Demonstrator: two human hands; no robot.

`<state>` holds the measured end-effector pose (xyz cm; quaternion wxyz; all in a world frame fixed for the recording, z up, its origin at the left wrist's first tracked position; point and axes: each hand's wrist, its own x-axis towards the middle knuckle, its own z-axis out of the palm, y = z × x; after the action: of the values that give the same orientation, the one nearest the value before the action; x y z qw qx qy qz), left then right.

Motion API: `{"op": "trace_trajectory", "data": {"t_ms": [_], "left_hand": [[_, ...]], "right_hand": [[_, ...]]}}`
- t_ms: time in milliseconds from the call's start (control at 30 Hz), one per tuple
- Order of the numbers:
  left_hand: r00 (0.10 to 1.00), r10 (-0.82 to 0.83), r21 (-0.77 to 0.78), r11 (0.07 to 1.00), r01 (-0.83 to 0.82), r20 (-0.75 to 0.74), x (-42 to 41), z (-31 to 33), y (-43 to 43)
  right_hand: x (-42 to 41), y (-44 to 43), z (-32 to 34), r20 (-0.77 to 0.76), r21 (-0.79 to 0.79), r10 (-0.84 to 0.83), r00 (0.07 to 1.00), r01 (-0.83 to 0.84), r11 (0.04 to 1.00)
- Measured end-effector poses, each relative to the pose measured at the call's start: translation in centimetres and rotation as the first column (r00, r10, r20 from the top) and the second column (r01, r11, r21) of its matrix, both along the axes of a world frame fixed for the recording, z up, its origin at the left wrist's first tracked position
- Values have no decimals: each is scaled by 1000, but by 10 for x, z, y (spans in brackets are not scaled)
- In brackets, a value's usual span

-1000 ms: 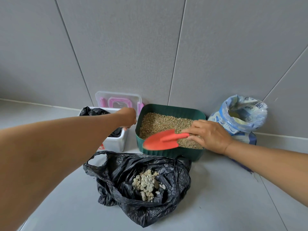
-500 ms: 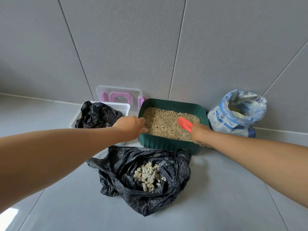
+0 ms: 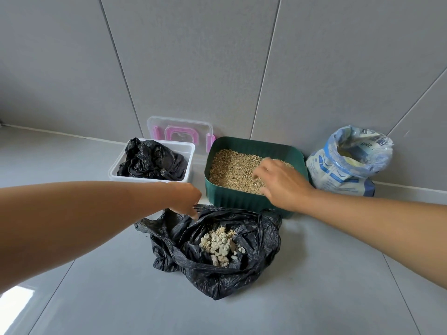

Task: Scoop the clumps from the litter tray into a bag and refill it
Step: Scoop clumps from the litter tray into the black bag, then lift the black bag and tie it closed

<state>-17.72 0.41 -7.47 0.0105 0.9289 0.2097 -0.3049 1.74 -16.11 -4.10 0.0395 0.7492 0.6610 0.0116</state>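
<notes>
A person's right hand (image 3: 281,186) rests, fingers spread, on tan litter (image 3: 232,168) in a green litter tray (image 3: 242,201) by the wall. The left hand (image 3: 186,198) reaches to the rim of an open black bag (image 3: 256,274) holding pale clumps (image 3: 219,245), just before the tray; whether it pinches the plastic cannot be told. A blue-and-white litter sack (image 3: 338,172) stands beside the tray.

Litter tray (image 3: 232,201): dark green, ribbed, rectangular, upright on the floor (image 3: 314,298) against the far wall (image 3: 193,68), holding tan granular litter (image 3: 232,168). Bag (image 3: 254,269): black plastic, crumpled, mouth open, just near of the tray. Clumps (image 3: 219,245): pale, piled inside the bag. Refill sack (image 3: 338,172): blue-white, open-topped, right of the tray.
</notes>
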Motion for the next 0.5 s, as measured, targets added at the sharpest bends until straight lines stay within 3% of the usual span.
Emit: {"op": "trace_trajectory", "data": {"t_ms": [67, 133, 200, 333, 433, 500], "left_hand": [[996, 1, -68, 998, -7, -84, -4, -3, 3], [977, -11, -129, 991, -17, -215, -8, -3, 1], [940, -53, -100, 995, 21, -336, -12, -5, -5], [886, -78, 68, 990, 122, -458, -27, -29, -17], [909, 5, 137, 989, 58, -417, -36, -34, -29], [930, 44, 148, 989, 11, -364, -36, -29, -38]], "right_hand": [[-14, -1, 8, -61, -141, 289, 955, -295, 945], [-28, -3, 8, -40, -360, 461, 886, -443, 821], [-34, -5, 0, -44, -523, 459, 887, -412, 746], [-25, -12, -19, -64, -677, 340, 938, -291, 676], [-20, -16, -27, -31, -724, 299, 954, -228, 650], [-21, -16, -28, 6, -664, 339, 941, -250, 705]]}}
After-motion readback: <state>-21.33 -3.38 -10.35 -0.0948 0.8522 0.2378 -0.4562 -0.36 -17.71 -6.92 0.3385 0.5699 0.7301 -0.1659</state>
